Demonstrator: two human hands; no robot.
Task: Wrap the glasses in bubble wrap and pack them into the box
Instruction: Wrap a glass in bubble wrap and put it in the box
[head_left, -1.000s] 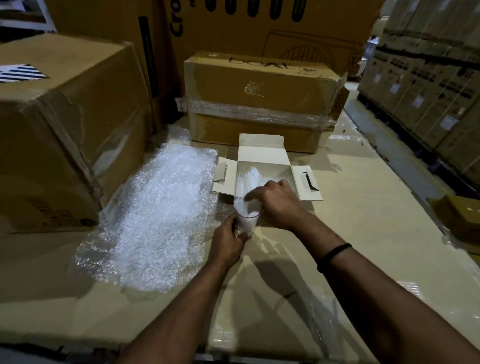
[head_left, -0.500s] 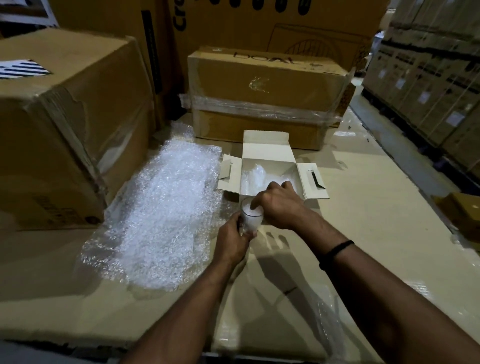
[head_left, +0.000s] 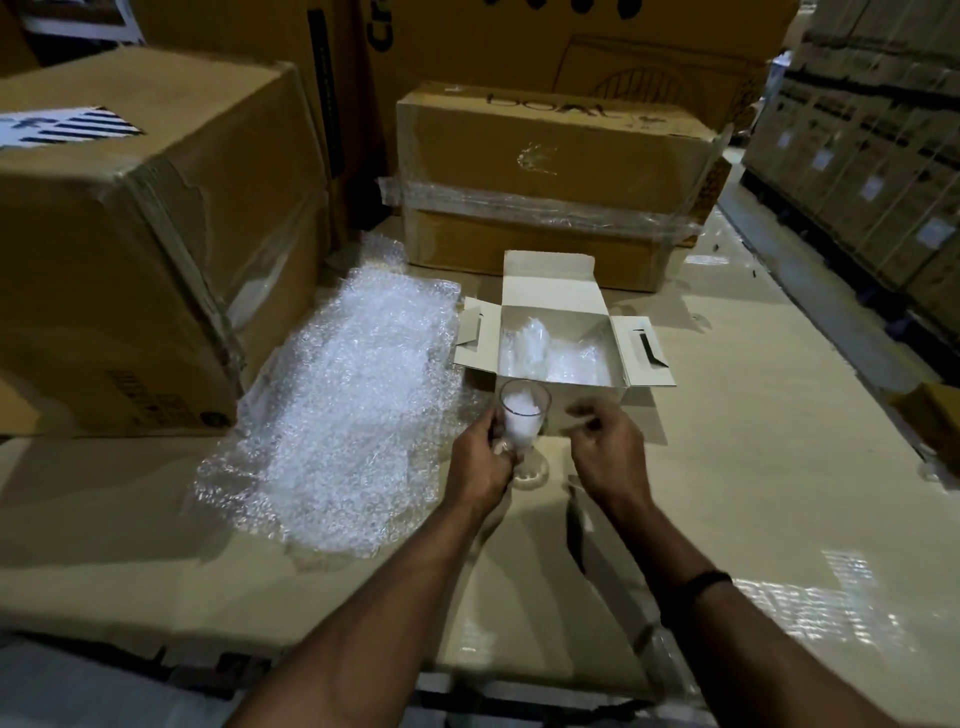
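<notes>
Here left hand (head_left: 480, 460) grips clear, wrap-stuffed glass (head_left: 524, 411); right hand (head_left: 605, 452) curls loosely, empty.

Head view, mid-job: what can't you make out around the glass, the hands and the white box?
All in the head view:
- Right hand: motion blur smears its fingers, so I can't tell whether they pinch anything.
- Glass: its lower part is hidden behind the left hand that grips it.
- White box: the bubble wrap inside hides how many glasses are packed.
</notes>
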